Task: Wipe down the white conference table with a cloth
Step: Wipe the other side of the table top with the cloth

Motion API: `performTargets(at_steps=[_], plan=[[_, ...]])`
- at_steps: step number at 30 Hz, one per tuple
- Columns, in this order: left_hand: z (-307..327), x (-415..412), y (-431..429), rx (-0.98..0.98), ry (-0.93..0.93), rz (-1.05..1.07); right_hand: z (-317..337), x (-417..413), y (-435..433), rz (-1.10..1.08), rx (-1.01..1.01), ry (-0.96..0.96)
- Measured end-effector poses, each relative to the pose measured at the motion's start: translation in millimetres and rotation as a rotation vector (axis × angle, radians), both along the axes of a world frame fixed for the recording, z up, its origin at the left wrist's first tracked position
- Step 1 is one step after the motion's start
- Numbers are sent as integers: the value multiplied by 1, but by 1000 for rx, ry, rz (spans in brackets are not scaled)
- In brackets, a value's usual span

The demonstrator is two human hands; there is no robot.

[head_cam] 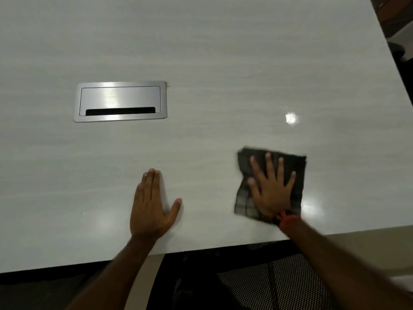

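The right hand [271, 189] makes no closed grip. Its fingers are spread straight and press flat on the dark checked cloth [296, 168], which lies under the palm on the white bench [223, 63], to the right of the metal cable hatch [120, 101] and closer to the near edge. The cloth is roughly square, so it has no long axis to mind. The left hand [152, 204] lies flat and holds nothing, between hatch and cloth. Most of the bench lies beyond the fingertips and toward the hatch, so a sweep that way would probably meet the left hand.
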State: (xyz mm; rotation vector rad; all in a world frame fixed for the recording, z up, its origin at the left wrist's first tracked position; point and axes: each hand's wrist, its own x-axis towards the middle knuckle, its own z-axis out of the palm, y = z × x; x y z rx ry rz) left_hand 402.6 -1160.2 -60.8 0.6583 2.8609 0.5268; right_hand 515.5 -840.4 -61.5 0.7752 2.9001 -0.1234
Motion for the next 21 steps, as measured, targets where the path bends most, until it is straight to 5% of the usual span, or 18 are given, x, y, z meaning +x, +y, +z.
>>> performTargets(at_steps=[3, 9, 16, 21], plan=[[-1, -1, 0, -1, 7, -1, -5, -83, -1, -221, -50, 39], [-1, -1, -1, 6, -7, 9, -7, -59, -59, 196, -56, 16], [-4, -1, 1, -5, -23, 28, -8, -159, 41, -313, -84, 120], [-4, 0, 0, 4, -36, 37, -9, -160, -11, 198, -57, 11]])
